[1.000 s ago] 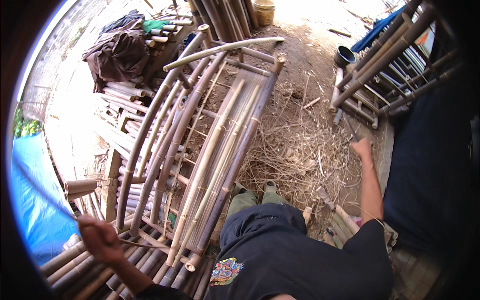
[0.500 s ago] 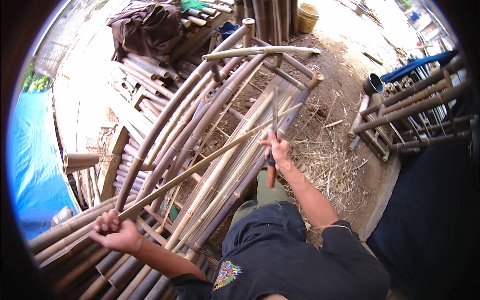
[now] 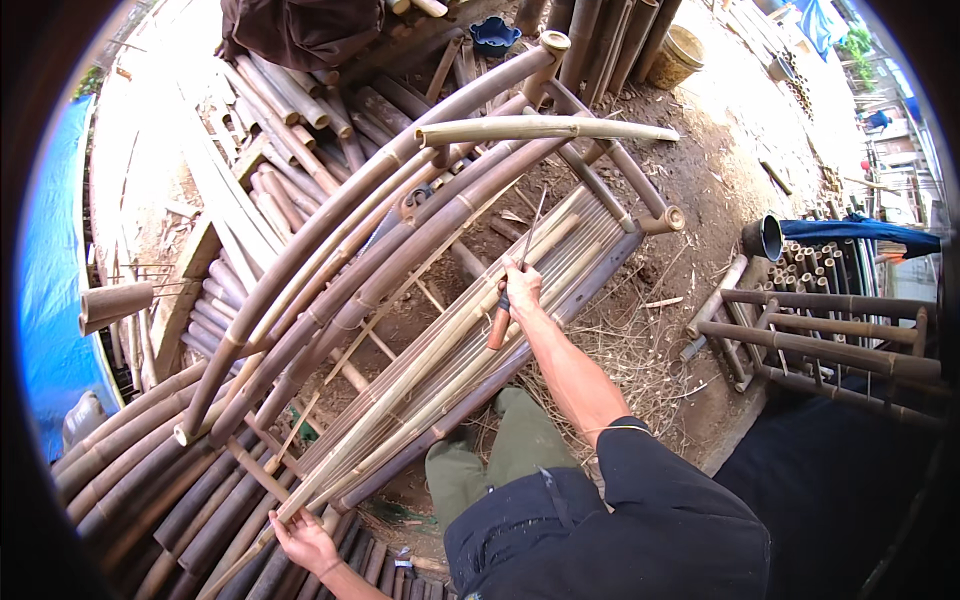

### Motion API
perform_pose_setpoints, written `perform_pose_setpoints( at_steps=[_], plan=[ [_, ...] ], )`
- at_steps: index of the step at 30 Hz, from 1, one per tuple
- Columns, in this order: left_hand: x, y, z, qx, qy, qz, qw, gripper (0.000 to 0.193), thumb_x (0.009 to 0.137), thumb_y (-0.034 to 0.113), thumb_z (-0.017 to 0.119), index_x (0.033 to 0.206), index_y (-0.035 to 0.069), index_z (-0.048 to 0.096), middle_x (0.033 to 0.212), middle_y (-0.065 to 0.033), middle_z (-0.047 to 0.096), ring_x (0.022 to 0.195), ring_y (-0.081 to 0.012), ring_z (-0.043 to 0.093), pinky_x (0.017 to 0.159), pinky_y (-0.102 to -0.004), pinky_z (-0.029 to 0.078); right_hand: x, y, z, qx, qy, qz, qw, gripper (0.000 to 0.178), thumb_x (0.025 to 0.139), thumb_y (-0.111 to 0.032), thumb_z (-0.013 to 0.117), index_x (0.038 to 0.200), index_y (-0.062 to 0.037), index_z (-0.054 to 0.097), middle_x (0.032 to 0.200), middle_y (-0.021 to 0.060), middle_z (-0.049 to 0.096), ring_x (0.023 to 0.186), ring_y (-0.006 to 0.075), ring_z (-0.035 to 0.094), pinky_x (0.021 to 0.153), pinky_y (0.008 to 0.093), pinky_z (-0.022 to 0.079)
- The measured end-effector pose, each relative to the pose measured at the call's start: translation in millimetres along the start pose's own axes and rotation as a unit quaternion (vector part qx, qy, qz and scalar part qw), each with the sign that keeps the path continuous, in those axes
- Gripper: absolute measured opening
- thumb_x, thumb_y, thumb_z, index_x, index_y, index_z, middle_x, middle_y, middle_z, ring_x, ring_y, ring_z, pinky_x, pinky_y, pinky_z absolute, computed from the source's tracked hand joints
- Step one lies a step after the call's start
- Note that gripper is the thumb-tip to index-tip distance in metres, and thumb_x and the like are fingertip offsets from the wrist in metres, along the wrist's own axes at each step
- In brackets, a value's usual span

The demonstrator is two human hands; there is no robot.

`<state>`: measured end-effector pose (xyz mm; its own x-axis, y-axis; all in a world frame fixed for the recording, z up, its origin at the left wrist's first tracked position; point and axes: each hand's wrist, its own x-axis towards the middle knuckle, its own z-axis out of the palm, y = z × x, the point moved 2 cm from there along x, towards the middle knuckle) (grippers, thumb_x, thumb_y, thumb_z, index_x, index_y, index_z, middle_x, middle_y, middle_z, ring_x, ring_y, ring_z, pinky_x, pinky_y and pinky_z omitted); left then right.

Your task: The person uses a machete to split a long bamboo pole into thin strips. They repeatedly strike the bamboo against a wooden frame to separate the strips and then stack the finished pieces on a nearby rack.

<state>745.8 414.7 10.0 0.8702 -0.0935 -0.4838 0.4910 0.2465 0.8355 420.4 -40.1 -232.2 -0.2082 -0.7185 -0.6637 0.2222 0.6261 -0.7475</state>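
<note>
My left hand is closed on the near end of a long split bamboo strip. The strip slants up and away over the slatted seat of a bamboo bench, towards my right hand. Closed round a knife, my right hand is above the seat's middle. The knife's wooden handle sticks out below the fist, and its narrow blade points away. Whether the right fingers also touch the strip cannot be made out. Another split bamboo piece lies across the bench's curved rails.
Bamboo poles are stacked at the lower left, with cut lengths beyond the bench. Shavings litter the ground to the right. Further right are a bamboo frame and a black bucket. A yellowish bucket stands at the back.
The bamboo strip has come down from above the bench to along its seat. My left hand has moved right and nearer; my right hand, with the knife, has shifted slightly left. The view has shifted too.
</note>
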Motion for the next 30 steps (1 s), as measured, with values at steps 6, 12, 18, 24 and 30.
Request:
perform_pose_setpoints(
  at_steps=[6, 12, 18, 24, 30],
  plan=[
    [-23, -51, 73, 0.152, -0.108, -0.020, 0.982, 0.031, 0.099, 0.019, 0.054, 0.126, 0.005, 0.050, 0.111, -0.0113, 0.065, 0.100, -0.0217, 0.066, 0.089, -0.0330, 0.056, 110, 10, 13, -0.097, 0.038, -0.066, 0.992, 0.028, 0.087, -0.024, 0.073, 0.079, -0.0013, 0.059, 0.059, 0.0030, 0.055, 0.043, 0.0113, 0.050, 0.039, 0.0291, 0.040],
    [-2, -105, 115, 0.157, -0.124, -0.036, 0.979, 0.029, 0.099, 0.017, 0.054, 0.125, 0.004, 0.049, 0.110, -0.0148, 0.064, 0.098, -0.0222, 0.066, 0.086, -0.0318, 0.058, 180, 8, -8, -0.146, 0.050, -0.090, 0.984, 0.024, 0.090, -0.020, 0.069, 0.082, 0.0004, 0.060, 0.062, 0.0019, 0.055, 0.044, 0.0101, 0.050, 0.040, 0.0260, 0.040],
    [8, -121, 116, 0.164, -0.120, -0.035, 0.979, 0.030, 0.100, 0.018, 0.053, 0.125, 0.003, 0.048, 0.111, -0.0161, 0.064, 0.099, -0.0220, 0.065, 0.087, -0.0317, 0.057, 201, 16, -12, -0.202, 0.066, -0.116, 0.970, 0.024, 0.090, -0.022, 0.068, 0.084, 0.0006, 0.060, 0.062, 0.0022, 0.054, 0.045, 0.0106, 0.050, 0.040, 0.0268, 0.041],
    [25, -138, 125, 0.179, -0.085, -0.040, 0.979, 0.034, 0.098, 0.020, 0.057, 0.126, 0.001, 0.048, 0.110, -0.0158, 0.063, 0.097, -0.0222, 0.065, 0.086, -0.0322, 0.057, 205, 10, -23, -0.206, 0.112, -0.115, 0.965, 0.027, 0.092, -0.023, 0.064, 0.091, 0.0028, 0.060, 0.062, 0.0049, 0.056, 0.045, 0.0132, 0.053, 0.041, 0.0292, 0.043],
    [124, -246, 81, 0.040, -0.097, -0.191, 0.976, 0.027, 0.095, 0.024, 0.062, 0.114, 0.006, 0.058, 0.118, -0.0036, 0.063, 0.110, -0.0177, 0.057, 0.105, -0.0349, 0.042, 161, 32, -67, -0.199, 0.178, -0.088, 0.960, 0.037, 0.096, -0.024, 0.060, 0.116, 0.0064, 0.053, 0.080, 0.0099, 0.064, 0.048, 0.0124, 0.058, 0.039, 0.0264, 0.045]
  ],
)
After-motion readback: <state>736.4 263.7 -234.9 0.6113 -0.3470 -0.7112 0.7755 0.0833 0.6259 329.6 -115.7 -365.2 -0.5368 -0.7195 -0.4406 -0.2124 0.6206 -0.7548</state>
